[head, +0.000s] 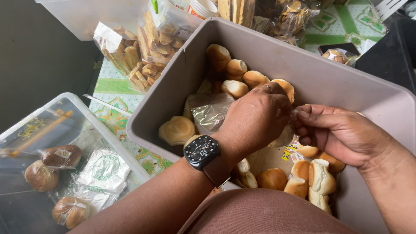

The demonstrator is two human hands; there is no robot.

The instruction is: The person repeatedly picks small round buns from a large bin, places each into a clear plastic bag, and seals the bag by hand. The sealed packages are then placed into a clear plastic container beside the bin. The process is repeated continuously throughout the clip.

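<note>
Head view: inside the grey bin (329, 82) of bread rolls (177, 130), the left hand (255, 119) and right hand (342, 134) meet, fingers pinched on a clear plastic bag (211, 115); the left hand hides the pinch point and most of the bag.

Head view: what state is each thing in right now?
Grey plastic tub: open, holding loose bread rolls.
Clear plastic bag: in the tub, pinched by both hands.
Left hand: closed on the bag.
Right hand: fingers pinching beside the left.
Clear lidded container: lid shut, wrapped buns inside.
</note>
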